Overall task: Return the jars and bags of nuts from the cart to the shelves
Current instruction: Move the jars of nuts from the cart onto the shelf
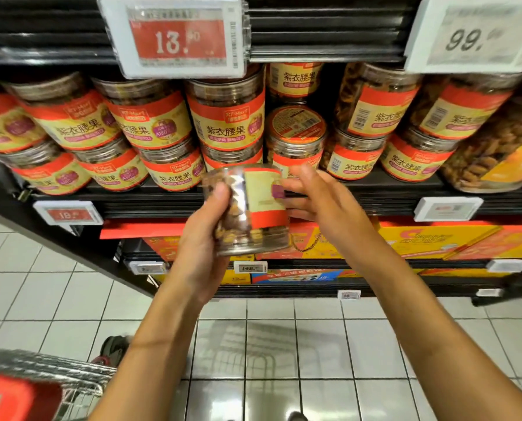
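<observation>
Standing at a shop aisle, a person reaches both bare arms up toward shelving. Nearest, at seven o'clock, the wire cart (41, 381) sits at the lower edge; its contents are too blurred to name. Up at the centre, the left hand (206, 238) grips a clear jar of nuts (247, 208) from its left side, thumb pressed across the front and fingers curled behind. The right hand (317, 199) is spread loose at three o'clock of the jar, fingertips (287, 188) just touching its label, grasping nothing. The jar is tilted and held in the air in front of the shelf edge (329, 202). Beyond it, at twelve o'clock, stacked jars (226, 117) with the same red and yellow labels fill the shelf two high. One lower jar (296, 132), just behind the hands, has nothing stacked on top. That looks the likely spot: bring the jar upright, steady it with both hands, lift it clear of the lid below, and set it down squarely, label outward, without knocking its neighbours.
</observation>
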A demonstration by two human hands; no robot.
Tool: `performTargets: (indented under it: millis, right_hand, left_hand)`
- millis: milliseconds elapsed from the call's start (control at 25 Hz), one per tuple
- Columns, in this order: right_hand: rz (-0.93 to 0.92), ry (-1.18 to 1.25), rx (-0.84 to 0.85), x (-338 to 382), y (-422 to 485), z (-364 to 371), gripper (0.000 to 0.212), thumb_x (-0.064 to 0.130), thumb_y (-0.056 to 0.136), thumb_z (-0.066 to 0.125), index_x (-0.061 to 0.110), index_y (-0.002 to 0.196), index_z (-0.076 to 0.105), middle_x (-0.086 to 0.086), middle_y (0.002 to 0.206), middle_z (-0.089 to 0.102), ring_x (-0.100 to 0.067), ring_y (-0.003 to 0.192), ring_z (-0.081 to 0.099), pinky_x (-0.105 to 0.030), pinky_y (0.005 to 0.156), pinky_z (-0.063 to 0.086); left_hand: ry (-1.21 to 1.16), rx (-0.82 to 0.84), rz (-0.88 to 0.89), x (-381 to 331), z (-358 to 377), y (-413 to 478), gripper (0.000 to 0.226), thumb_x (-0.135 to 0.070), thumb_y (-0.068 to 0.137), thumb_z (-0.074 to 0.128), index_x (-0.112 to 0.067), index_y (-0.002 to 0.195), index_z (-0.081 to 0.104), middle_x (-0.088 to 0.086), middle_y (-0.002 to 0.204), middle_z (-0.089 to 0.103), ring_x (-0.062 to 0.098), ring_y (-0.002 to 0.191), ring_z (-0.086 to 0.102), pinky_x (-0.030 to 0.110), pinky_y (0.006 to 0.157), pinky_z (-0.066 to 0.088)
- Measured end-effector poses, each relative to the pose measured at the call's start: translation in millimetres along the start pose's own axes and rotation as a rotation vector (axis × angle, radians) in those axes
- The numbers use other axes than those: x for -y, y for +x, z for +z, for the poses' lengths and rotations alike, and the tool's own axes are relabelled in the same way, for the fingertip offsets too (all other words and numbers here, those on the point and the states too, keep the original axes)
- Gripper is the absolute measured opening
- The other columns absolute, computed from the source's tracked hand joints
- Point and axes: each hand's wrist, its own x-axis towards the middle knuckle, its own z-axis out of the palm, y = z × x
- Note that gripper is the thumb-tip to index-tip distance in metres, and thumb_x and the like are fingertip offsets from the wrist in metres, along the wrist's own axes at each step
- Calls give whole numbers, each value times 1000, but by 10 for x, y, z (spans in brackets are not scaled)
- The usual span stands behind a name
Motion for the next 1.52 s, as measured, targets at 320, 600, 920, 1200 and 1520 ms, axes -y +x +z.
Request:
performTargets:
  millis: [320,600,920,1200,1520]
  right_hand:
    - [469,313,155,253,-85,-287,63,66,67,58,21,110,69,-5,111,71,-21,103,67,-40,95,50]
    - [585,590,414,169,-290,-545,54,67,70,58,20,87,77,-1,94,74,-13,90,69,-29,85,53]
    - [275,548,-116,-124,-169,-145,46,45,100,28,24,97,69,3,95,74,-11,96,68,-30,82,54]
    - [154,386,-135,33,-211,-239,30,39,98,40,20,104,63,6,82,75,-6,77,71,-19,57,54]
    - [-268,217,-202,262,-298,-196,22,32,89,47,29,112,46,27,93,68,9,90,63,-9,69,50]
  left_hand:
    - [1070,108,560,-285,225,-71,53,-31,96,41,-18,145,30,-7,150,31,7,139,30,28,117,20]
    - [1580,529,895,-132,430,-100,106,-56,63,75,-18,144,20,-4,152,22,15,145,12,34,120,7]
    - [542,107,176,106,496,78,67,-56,63,67,-31,117,37,-9,116,58,-1,104,62,21,84,50]
    - [701,-182,49,32,611,145,79,-81,72,30,-24,119,59,3,117,64,22,117,56,46,103,41]
    - [220,-364,390,28,813,46,23,-33,97,41,-18,84,52,8,79,52,18,75,48,34,68,40]
